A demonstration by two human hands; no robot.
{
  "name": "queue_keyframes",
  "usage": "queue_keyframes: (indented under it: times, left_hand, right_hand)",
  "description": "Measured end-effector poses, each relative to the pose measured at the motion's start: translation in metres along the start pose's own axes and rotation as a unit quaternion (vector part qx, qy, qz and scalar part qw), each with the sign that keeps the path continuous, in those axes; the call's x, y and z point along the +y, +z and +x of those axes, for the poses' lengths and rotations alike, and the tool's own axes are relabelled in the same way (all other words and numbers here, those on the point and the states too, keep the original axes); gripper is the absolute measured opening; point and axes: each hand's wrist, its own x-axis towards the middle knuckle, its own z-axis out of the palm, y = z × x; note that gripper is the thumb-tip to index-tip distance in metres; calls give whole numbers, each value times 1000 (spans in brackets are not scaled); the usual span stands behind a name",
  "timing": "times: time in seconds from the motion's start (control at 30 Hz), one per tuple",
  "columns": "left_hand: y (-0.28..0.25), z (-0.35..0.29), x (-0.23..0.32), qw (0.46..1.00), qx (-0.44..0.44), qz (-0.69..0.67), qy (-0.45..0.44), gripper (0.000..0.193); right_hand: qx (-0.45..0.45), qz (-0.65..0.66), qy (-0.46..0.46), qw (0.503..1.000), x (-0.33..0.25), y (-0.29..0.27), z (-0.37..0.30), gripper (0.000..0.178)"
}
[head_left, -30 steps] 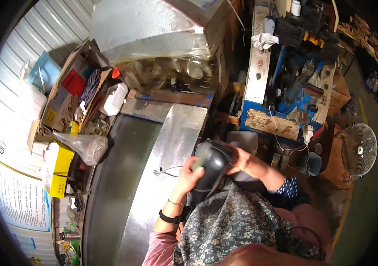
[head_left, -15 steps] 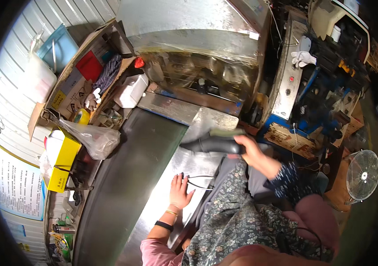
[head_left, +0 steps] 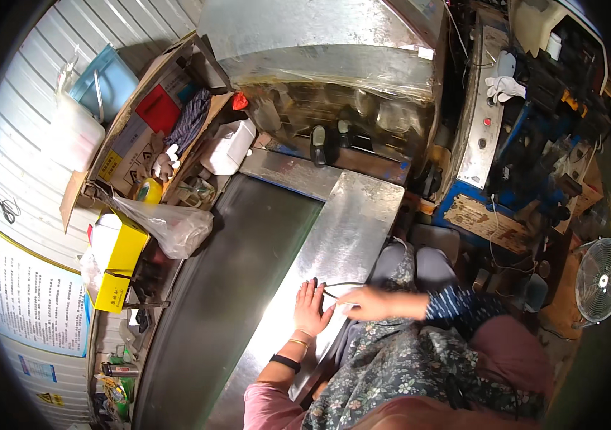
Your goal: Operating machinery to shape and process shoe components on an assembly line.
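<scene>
My left hand (head_left: 310,308) lies flat on the bright metal plate (head_left: 357,203), its fingers stretched out and spread. Close beside it, my right hand (head_left: 368,304) has its fingers bent and closed at the end of a thin, curved black-and-white tool (head_left: 343,284). The kind of tool is unclear, as my fingers partly cover it. At the far end of the dark belt (head_left: 248,236), a black shoe (head_left: 318,145) with a grey inside stands on the ledge. A second dark shoe (head_left: 345,132) sits farther back in the machine's mouth, partly in shadow.
On the left are a cardboard box (head_left: 137,147), a white container (head_left: 228,147), a clear plastic bag (head_left: 176,228) and a yellow box (head_left: 120,261). To the right stand a blue-edged machine (head_left: 477,208) and a round fan (head_left: 601,280). The metal oven (head_left: 320,43) closes off the back.
My right hand has let go of the dark shoe and come back beside my left hand, at the thin tool. Another shoe now shows on the far ledge. The whole view has shifted slightly.
</scene>
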Motion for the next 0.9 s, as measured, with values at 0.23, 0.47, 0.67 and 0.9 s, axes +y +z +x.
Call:
queue_keyframes:
  times: [0.23, 0.47, 0.67, 0.9]
  left_hand:
    - [-6, 3, 5, 1000, 0, 30, 8, 73]
    - [-10, -33, 50, 989, 49, 6, -142, 75]
    - [-22, -67, 136, 982, 32, -151, -106, 57]
    - [3, 2, 172, 984, -17, -175, 35, 68]
  right_hand:
    - [63, 15, -53, 996, 4, 34, -96, 21]
    - [98, 37, -47, 993, 17, 32, -103, 19]
    - [99, 34, -97, 990, 14, 39, -105, 16]
    - [203, -268, -90, 937, 25, -1, -114, 22]
